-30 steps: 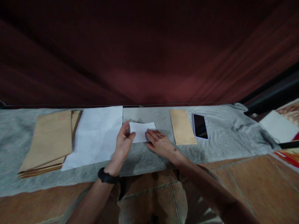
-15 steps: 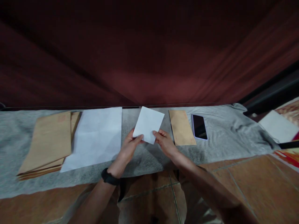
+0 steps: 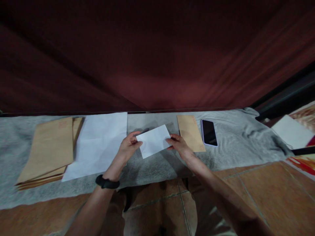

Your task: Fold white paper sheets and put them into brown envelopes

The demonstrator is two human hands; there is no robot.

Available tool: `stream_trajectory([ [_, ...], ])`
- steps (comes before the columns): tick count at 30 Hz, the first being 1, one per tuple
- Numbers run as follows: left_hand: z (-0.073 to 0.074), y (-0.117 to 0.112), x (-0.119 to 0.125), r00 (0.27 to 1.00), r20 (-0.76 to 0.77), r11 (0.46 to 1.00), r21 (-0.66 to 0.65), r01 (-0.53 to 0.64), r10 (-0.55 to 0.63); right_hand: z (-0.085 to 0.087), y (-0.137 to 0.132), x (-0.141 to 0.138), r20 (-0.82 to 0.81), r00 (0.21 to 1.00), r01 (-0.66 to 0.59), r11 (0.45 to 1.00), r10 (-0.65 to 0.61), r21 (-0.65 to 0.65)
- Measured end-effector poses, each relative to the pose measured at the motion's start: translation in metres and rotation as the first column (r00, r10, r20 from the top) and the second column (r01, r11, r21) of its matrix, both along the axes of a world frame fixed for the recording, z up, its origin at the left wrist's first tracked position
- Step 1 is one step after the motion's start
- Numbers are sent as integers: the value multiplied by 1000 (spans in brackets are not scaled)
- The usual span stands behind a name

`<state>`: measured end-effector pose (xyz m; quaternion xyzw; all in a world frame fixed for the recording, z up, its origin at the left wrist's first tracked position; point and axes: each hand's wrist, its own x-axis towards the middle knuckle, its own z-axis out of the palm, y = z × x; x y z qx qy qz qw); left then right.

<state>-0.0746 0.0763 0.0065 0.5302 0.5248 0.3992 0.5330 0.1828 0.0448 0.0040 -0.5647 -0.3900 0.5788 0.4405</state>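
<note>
A small folded white paper point(image 3: 154, 141) is held just above the grey cloth point(image 3: 152, 167), tilted, between both hands. My left hand point(image 3: 128, 147), with a black watch on its wrist, pinches the paper's left edge. My right hand point(image 3: 179, 146) pinches its right edge. A single brown envelope point(image 3: 190, 132) lies just right of my right hand. A large white sheet point(image 3: 98, 144) lies flat to the left of my left hand.
A stack of brown envelopes point(image 3: 48, 149) sits at the far left on the cloth. A black phone point(image 3: 209, 132) lies right of the single envelope. A dark red curtain point(image 3: 157, 55) hangs behind. Tiled floor point(image 3: 258, 196) lies in front; white paper point(image 3: 291, 132) at far right.
The folded paper lay flat under both hands, was lifted and stood up, and is now turned to a wide, tilted position between both hands.
</note>
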Motion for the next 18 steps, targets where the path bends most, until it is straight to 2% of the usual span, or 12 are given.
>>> stream_trajectory([
  [2,-7,2,1,998,-50,998,55,-33,36,0,0,0,200,977,-69,998,70,-15],
  [3,-10,3,2,994,-89,995,87,-48,55,1,0,-1,332,937,-102,994,107,-33],
  [4,-12,3,3,988,-137,991,121,-58,75,3,1,-2,472,870,-134,990,144,-55],
  [6,-16,3,6,963,-246,980,185,-67,112,8,1,-4,711,674,-186,978,201,-99],
  [8,-17,2,9,926,-350,970,234,-61,142,13,0,-5,836,491,-218,964,243,-152],
  [10,-15,0,13,890,-430,962,270,-36,154,18,-1,-7,878,389,-232,952,278,-199],
  [13,-10,-5,18,844,-513,941,336,31,156,23,-3,-8,890,340,-239,943,304,-231],
  [18,-5,-11,24,801,-574,907,409,98,172,25,-4,-9,896,317,-236,941,312,-244],
])
